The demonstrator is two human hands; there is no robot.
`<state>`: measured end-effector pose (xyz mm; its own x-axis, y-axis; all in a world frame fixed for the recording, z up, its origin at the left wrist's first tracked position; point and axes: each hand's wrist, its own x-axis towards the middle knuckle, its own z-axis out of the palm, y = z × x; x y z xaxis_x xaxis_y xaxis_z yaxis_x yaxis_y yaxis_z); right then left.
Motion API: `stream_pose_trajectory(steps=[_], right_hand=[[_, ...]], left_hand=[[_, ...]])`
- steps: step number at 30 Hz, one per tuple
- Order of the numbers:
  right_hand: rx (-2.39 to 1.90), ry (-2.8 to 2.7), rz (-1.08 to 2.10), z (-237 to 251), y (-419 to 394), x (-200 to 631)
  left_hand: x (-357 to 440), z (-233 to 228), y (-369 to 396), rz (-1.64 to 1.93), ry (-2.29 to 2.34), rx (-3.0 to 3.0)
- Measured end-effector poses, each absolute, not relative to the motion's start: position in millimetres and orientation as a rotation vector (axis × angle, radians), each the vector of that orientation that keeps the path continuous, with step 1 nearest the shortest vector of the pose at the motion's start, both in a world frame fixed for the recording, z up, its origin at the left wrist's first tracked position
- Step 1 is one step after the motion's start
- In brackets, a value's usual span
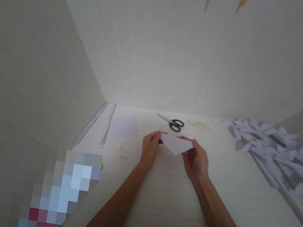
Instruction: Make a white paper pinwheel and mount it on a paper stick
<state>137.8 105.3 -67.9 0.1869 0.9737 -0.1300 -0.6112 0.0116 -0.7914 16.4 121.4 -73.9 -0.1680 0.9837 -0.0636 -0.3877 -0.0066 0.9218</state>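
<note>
both hands (174, 157) pinch folded paper (177, 144) — (scissors (173, 122) behind)

Both bare forearms reach forward from the near edge and converge toward the middle. The left hand (150, 148) is curled, thumb uppermost, fingertips pinched shut. The right hand (196, 161) mirrors it, its fingers likewise pinched, knuckles turned outward.
</note>
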Motion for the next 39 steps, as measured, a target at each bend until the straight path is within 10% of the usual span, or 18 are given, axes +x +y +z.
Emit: stream_pose_trajectory(steps=[39], right_hand=[[-0.85,-0.523,1.451,-70.1,107.0,139.4]], left_hand=[[9.4,-66.9,119.9,1.404,0.963,0.679]])
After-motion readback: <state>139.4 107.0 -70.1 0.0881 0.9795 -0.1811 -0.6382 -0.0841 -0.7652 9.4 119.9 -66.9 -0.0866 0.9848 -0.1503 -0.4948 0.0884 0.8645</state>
